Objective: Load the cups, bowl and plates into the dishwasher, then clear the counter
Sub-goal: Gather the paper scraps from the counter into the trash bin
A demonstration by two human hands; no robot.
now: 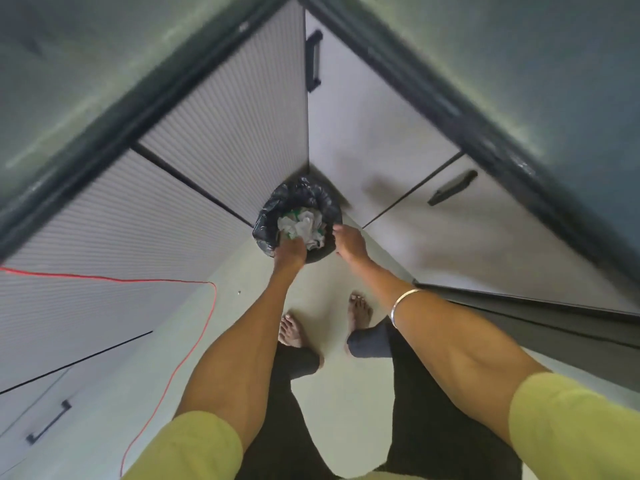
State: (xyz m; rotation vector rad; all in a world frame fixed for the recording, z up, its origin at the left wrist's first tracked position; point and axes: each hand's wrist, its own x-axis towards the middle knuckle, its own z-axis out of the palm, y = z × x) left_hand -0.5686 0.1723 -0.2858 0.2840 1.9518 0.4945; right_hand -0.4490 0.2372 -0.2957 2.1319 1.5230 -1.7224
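A small round bin with a black liner [294, 199] stands on the floor in the corner where two cabinet runs meet. Crumpled white and green waste [304, 225] fills its top. My left hand [289, 252] reaches into the near side of the bin, with its fingers buried in the waste and curled round it. My right hand [349, 242] is at the bin's right rim, fingertips curled over the liner's edge. No cups, bowl or plates are in view.
Pale cabinet fronts with black handles [313, 60] rise on both sides under dark counter edges. A red cable [194, 341] trails over the floor at the left. A dark open panel [519, 317] juts in from the right beside my right forearm. My bare feet stand behind the bin.
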